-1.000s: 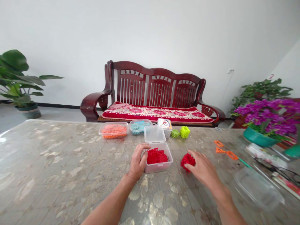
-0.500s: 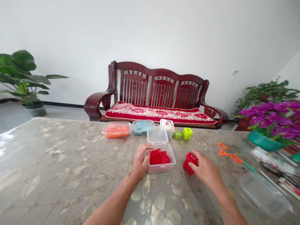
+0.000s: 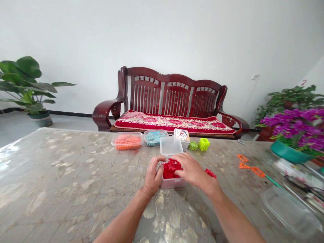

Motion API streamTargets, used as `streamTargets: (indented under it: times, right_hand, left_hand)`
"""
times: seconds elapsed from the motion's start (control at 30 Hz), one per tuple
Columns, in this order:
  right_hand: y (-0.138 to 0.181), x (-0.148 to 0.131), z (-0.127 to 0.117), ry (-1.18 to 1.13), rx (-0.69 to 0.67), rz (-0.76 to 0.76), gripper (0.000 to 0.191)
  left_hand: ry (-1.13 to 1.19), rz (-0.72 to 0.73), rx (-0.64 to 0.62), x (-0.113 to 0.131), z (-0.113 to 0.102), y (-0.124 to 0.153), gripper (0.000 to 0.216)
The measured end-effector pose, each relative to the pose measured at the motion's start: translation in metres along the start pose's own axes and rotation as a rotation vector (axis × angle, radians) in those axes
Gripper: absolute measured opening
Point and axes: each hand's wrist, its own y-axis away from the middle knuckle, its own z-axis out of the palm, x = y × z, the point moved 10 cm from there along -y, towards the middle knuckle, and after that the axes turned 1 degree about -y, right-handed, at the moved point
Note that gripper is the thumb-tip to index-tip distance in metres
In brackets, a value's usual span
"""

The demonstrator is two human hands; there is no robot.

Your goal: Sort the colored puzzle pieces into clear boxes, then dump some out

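Red pieces [image 3: 168,172] inside the open clear box [image 3: 172,184], between the fingertips of both hands. Left hand [image 3: 152,172] at the left rim, thumb and forefinger apart; cannot tell whether pinching the wall. Right hand [image 3: 191,169] over the right side, thumb and fingers parted around red pieces; cannot tell whether clamped on any. Red cluster [image 3: 210,173] right of the right fingers, partly hidden by the wrist. Beyond the fingertips, the raised lid [image 3: 171,145], overlapping a labelled box [image 3: 181,135]. Box upright, opening up, latch [image 3: 178,180] toward the wrists; long axis unclear.
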Motion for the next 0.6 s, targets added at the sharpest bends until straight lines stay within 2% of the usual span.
streamTargets:
  times: [0.13, 0.23, 0.33, 0.47, 0.6]
  right_hand:
    - [-0.005, -0.006, 0.013, -0.029, 0.016, -0.043, 0.052]
    - [-0.002, 0.002, 0.015, 0.016, 0.049, 0.042, 0.032]
    - [0.0, 0.005, 0.018, 0.069, 0.017, 0.081, 0.017]
    - [0.001, 0.0, 0.019, 0.082, -0.012, 0.04, 0.014]
    - [0.008, 0.006, 0.002, 0.057, 0.096, 0.048, 0.016]
  left_hand:
    - [-0.008, 0.013, 0.016, 0.004, -0.001, -0.001, 0.02]
    - [-0.035, 0.027, 0.017, 0.007, -0.001, -0.001, 0.02]
    - [-0.05, 0.039, 0.02, 0.009, -0.001, -0.002, 0.02]
    - [-0.056, 0.035, 0.017, 0.008, -0.002, -0.002, 0.02]
    - [-0.064, 0.042, 0.011, 0.008, -0.001, -0.002, 0.021]
